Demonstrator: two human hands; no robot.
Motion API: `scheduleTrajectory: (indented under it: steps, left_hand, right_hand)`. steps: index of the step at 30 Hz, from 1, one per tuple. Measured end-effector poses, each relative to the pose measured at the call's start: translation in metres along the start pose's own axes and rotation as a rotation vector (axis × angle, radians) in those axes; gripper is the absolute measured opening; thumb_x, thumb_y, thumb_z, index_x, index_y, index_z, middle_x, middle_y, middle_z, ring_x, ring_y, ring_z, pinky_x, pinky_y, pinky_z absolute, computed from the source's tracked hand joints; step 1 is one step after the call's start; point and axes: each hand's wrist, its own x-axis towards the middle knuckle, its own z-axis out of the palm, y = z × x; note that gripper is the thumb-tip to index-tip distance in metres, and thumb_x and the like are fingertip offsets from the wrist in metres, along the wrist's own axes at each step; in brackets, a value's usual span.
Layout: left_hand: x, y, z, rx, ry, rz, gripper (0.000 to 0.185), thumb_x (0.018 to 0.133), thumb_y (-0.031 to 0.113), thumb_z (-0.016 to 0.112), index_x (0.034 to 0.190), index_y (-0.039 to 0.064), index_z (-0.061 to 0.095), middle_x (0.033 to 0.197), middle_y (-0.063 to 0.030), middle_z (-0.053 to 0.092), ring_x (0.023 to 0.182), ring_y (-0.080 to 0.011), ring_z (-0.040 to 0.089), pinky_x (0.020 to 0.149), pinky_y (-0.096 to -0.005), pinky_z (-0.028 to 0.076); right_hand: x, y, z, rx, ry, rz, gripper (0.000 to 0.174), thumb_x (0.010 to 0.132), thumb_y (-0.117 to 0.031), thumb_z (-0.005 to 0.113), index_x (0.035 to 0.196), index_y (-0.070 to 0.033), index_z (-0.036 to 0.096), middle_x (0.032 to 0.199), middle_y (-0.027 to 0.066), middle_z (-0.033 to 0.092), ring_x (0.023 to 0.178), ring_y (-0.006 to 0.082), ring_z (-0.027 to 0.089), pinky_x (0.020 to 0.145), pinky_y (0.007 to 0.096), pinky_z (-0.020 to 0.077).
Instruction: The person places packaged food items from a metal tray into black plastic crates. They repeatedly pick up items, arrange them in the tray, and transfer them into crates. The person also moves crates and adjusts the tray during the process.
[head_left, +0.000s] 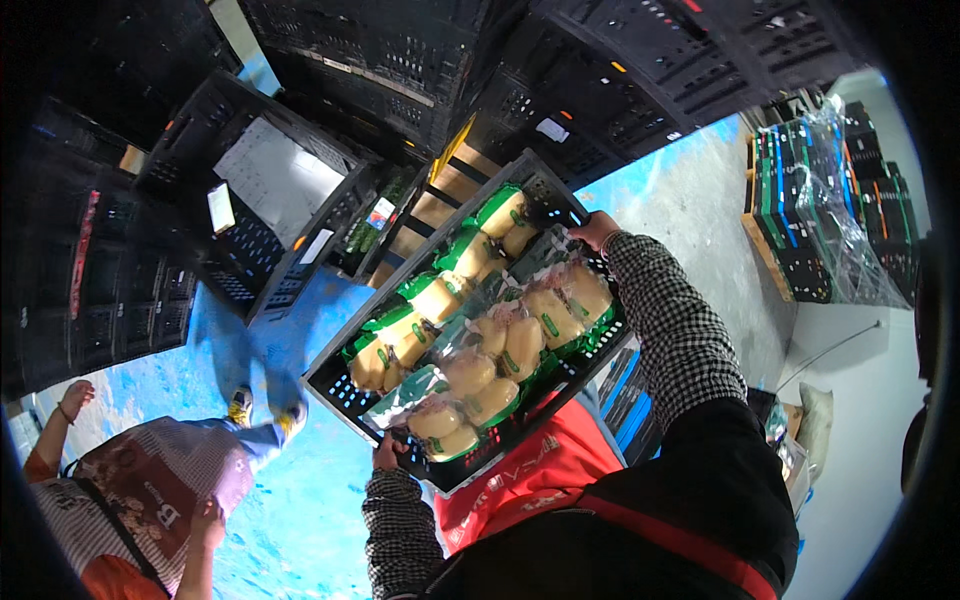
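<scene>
A black plastic crate (335, 411) is held in front of my body, tilted across the view. In it lie two rows of clear and green plastic bags of pale, potato-like produce (523, 346). My left hand (390, 452) grips the near lower end of the crate. At its other end, on the right, my right hand (596, 230) grips the rim. The fingers of both hands are partly hidden by the crate wall. Beneath the crate shows my red apron (540, 465).
Stacked black crates (360, 67) stand ahead and at left. An open crate (259, 300) holds papers (274, 176). Beside it are wooden pallet slats (450, 191). A co-worker (142, 487) stands at lower left. Film-wrapped crates (810, 202) stand at right.
</scene>
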Motion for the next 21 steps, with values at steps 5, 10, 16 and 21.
scheduleTrajectory:
  steps: [5,10,16,21]
  left_hand:
    - [0.062,-0.056,0.027,-0.073,0.183,-0.017,0.028,0.093,0.032,0.058,0.086,0.007,0.050,0.058,-0.0032,0.046,0.054,-0.0181,0.047,0.059,-0.0340,0.048]
    - [0.088,-0.055,0.067,-0.201,0.017,0.006,0.035,0.092,0.039,0.058,0.076,0.010,0.050,0.061,-0.0045,0.049,0.058,-0.0203,0.050,0.060,-0.0362,0.049]
    - [0.077,-0.015,0.118,-0.112,0.002,-0.059,0.031,0.093,0.034,0.057,0.074,0.011,0.049,0.061,-0.0018,0.047,0.057,-0.0166,0.049,0.062,-0.0340,0.048]
    - [0.117,-0.017,0.149,-0.157,0.232,-0.059,0.030,0.096,0.028,0.055,0.074,0.009,0.046,0.067,-0.0018,0.045,0.072,-0.0162,0.050,0.079,-0.0329,0.048]
  right_hand:
    - [0.120,0.014,0.047,-0.111,0.093,-0.324,0.052,0.064,-0.032,0.082,0.096,0.006,0.065,0.085,0.0201,0.068,0.075,0.0285,0.066,0.068,0.0382,0.0510]
    - [0.197,0.007,0.067,-0.301,-0.047,-0.285,0.070,0.066,-0.050,0.075,0.113,0.000,0.062,0.111,0.0234,0.062,0.104,0.0344,0.059,0.091,0.0422,0.0463]
    - [0.187,-0.015,0.064,-0.385,0.001,-0.142,0.067,0.068,-0.043,0.076,0.117,-0.002,0.058,0.112,0.0193,0.061,0.104,0.0352,0.058,0.093,0.0423,0.0462]
    - [0.088,0.029,0.040,-0.209,0.081,-0.830,0.039,0.078,-0.014,0.067,0.114,-0.005,0.057,0.112,0.0161,0.060,0.107,0.0355,0.055,0.091,0.0416,0.0448]
